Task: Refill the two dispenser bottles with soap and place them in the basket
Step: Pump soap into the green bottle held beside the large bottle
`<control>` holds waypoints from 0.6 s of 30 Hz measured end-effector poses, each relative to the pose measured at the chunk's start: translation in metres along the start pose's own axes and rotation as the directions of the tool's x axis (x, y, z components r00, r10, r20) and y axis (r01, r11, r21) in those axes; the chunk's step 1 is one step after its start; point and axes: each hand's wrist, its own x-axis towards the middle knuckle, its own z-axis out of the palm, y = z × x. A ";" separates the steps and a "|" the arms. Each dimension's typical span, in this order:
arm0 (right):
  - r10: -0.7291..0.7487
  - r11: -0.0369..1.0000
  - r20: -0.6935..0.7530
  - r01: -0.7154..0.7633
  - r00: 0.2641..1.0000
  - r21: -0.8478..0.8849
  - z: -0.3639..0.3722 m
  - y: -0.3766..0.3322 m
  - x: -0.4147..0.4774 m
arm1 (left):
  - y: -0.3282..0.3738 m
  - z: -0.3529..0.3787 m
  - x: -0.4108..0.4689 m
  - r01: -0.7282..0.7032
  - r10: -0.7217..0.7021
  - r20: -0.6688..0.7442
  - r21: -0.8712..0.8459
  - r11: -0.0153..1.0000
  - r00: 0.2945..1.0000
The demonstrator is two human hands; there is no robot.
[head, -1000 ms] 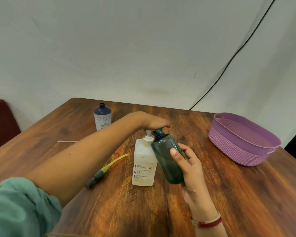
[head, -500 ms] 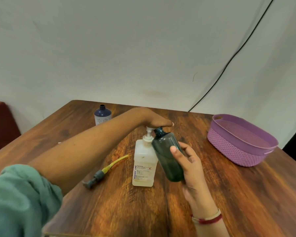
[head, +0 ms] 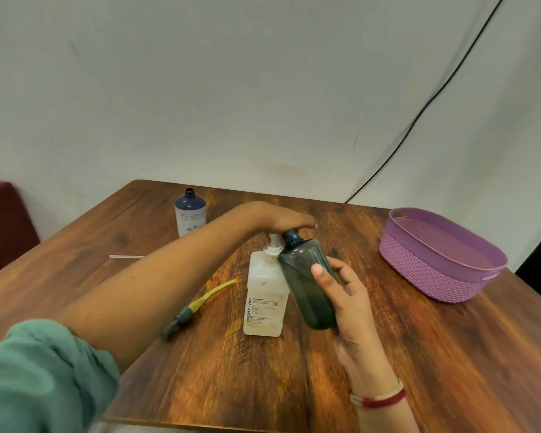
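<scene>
A white soap pump bottle (head: 264, 300) stands mid-table. My left hand (head: 281, 217) lies flat on top of its pump head, fingers straight, pressing it. My right hand (head: 345, 295) grips a dark teal dispenser bottle (head: 306, 282), tilted so its open neck sits under the pump spout. A second dispenser bottle (head: 190, 214), dark blue above and white with flowers below, stands uncapped at the far left. The purple basket (head: 434, 276) sits at the right, apart from both hands.
A pump cap with a yellow tube (head: 197, 306) lies on the wooden table (head: 263, 379) left of the soap bottle. A thin white straw (head: 126, 256) lies further left. A black cable (head: 419, 110) runs down the wall behind.
My left hand has risen slightly with the pump head, more of the pump stem showing. The teal bottle stays at the spout.
</scene>
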 end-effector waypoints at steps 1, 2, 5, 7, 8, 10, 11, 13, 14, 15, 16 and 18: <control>0.006 1.000 -0.006 -0.006 1.000 0.006 0.000 0.002 0.000 | -0.002 0.003 0.002 -0.006 0.004 -0.034 -0.035 0.999 0.999; 0.015 1.000 -0.014 -0.015 1.000 0.012 0.000 0.004 -0.001 | -0.004 0.006 0.004 -0.006 0.004 -0.052 -0.051 0.999 0.999; 0.037 0.999 -0.031 -0.036 0.999 0.021 0.001 0.009 -0.002 | -0.004 0.009 0.009 -0.005 0.004 -0.021 -0.022 1.000 1.000; 0.029 0.999 -0.030 -0.029 0.999 0.017 0.001 0.006 -0.001 | 0.002 0.004 0.005 0.005 -0.005 0.011 0.035 0.999 1.000; 0.020 1.000 -0.025 -0.020 0.999 0.014 0.000 0.004 0.000 | 0.004 0.000 0.004 0.012 -0.013 0.029 0.059 0.998 0.999; 0.007 1.000 -0.017 -0.006 1.000 0.007 -0.001 0.000 0.001 | 0.005 -0.003 0.005 0.018 -0.023 0.050 0.086 0.996 0.998; 0.006 1.000 -0.014 -0.006 1.000 0.004 -0.002 -0.001 0.001 | 0.004 -0.003 0.006 0.005 -0.007 0.036 0.067 0.998 0.999; 0.018 1.000 -0.013 -0.018 1.000 -0.009 -0.003 0.001 0.002 | -0.002 0.004 0.010 -0.009 0.009 -0.007 -0.046 0.999 1.000; 0.027 1.000 -0.014 -0.028 1.000 -0.009 -0.004 0.003 0.001 | -0.005 0.008 0.011 -0.002 0.000 -0.019 -0.076 0.997 1.000; 0.038 0.999 -0.016 -0.038 0.999 -0.004 -0.005 0.004 0.001 | -0.006 0.010 0.012 0.007 -0.009 -0.025 -0.077 0.997 1.000; 0.049 0.999 -0.018 -0.049 0.999 0.000 -0.005 0.005 0.001 | -0.006 0.011 0.013 0.008 -0.010 -0.033 -0.057 0.998 0.999; 0.049 0.999 -0.021 -0.049 0.999 -0.001 -0.006 0.004 0.001 | -0.003 0.006 0.014 -0.004 0.003 -0.037 -0.008 1.000 0.999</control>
